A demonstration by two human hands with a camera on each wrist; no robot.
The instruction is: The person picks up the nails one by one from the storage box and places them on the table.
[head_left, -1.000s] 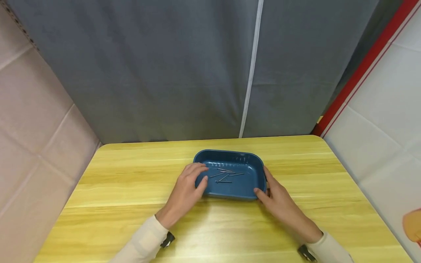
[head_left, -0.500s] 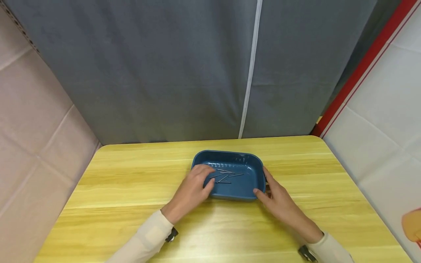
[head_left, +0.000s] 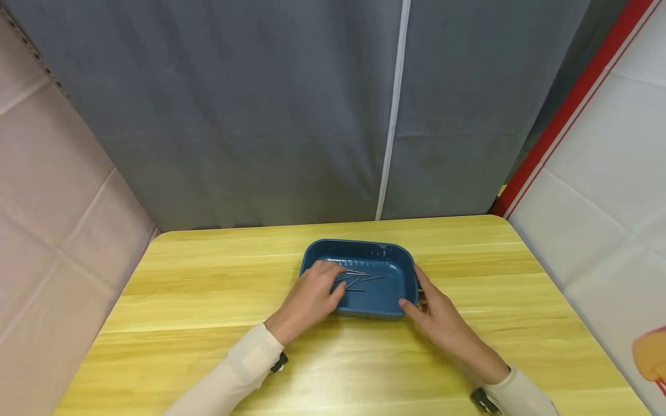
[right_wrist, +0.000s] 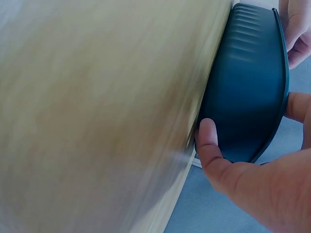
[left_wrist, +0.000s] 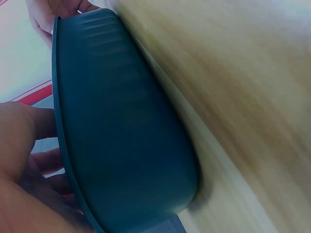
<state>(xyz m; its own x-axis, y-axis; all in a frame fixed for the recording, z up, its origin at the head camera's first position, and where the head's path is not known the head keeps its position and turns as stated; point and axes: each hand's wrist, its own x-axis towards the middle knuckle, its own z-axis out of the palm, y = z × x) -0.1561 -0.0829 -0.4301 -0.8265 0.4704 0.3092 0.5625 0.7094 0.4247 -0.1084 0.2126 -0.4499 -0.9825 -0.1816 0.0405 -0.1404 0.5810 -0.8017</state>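
Note:
A blue rectangular tray (head_left: pixel 390 296) with rounded corners sits on the wooden table. Several thin silvery metal pieces that look like nails (head_left: pixel 372 278) lie scattered on its floor. My left hand (head_left: pixel 311 296) reaches over the tray's left part, fingers bent down and thumb apart, close above the nails; its fingertips partly cover some of them. In the left wrist view those fingers pass over the rim, behind the tray's wall (left_wrist: pixel 116 107). At the tray's right end my right hand (head_left: pixel 442 320) grips it, thumb at the rim and fingers against the outer side (right_wrist: pixel 248 82).
The light wooden table (head_left: pixel 208 277) extends on all sides of the tray. A grey curtain (head_left: pixel 250 115) hangs behind its far edge. Pale panels (head_left: pixel 52 231) stand at the left, and a white panel with a red border (head_left: pixel 598 190) at the right.
My left hand has moved rightward, further in over the tray and closer to the nails. The right hand keeps its grip on the tray's end.

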